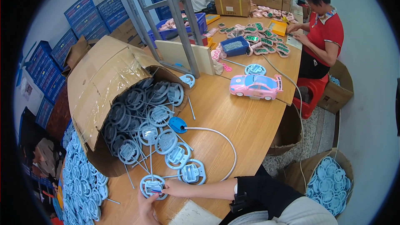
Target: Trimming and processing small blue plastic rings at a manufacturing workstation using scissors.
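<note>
Near the table's front edge, a light blue toy steering wheel [146, 182] with a thin rod lies between my hands. My left hand [146, 205] grips its lower rim, the thumb reaching toward the middle. From the right, my right hand [176, 188] has its fingers closed at the wheel's centre part; whether they pinch something small there is hidden. Just beyond my right hand is another steering wheel [200, 172], its open-backed centre showing. More such wheels lead from there to a big tipped cardboard box [110, 73] whose mouth is full of them.
A blue disc [177, 125] with a white cable lies mid-table. Beyond are a pink toy car [255, 86], a metal frame [183, 29] and pink shells with green circuit boards [260, 37]. A heap of wheels [83, 179] lies left. A co-worker in red [329, 33] sits far right.
</note>
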The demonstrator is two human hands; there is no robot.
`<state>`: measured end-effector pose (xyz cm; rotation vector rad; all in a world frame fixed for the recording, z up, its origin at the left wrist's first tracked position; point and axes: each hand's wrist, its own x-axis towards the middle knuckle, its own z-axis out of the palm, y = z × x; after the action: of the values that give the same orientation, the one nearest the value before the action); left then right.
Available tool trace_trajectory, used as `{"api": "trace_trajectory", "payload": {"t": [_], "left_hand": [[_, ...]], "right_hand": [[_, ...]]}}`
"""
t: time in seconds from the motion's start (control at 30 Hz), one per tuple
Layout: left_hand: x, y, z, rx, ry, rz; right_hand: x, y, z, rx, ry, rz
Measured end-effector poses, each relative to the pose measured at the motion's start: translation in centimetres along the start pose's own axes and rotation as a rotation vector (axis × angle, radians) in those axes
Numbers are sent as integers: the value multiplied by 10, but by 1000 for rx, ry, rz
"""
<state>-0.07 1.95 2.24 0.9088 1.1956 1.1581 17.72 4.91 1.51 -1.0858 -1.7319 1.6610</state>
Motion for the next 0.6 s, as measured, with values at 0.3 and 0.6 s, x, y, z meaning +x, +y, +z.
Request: {"api": "trace_trajectory", "payload": {"t": [0.3,0.6], "left_hand": [[1,-3,-6,29,-30,-12],[-2,3,0,-15,-7,-68]], "right_hand": [[3,8,5,-84,18,-11],[6,5,4,-24,-38,24]]}}
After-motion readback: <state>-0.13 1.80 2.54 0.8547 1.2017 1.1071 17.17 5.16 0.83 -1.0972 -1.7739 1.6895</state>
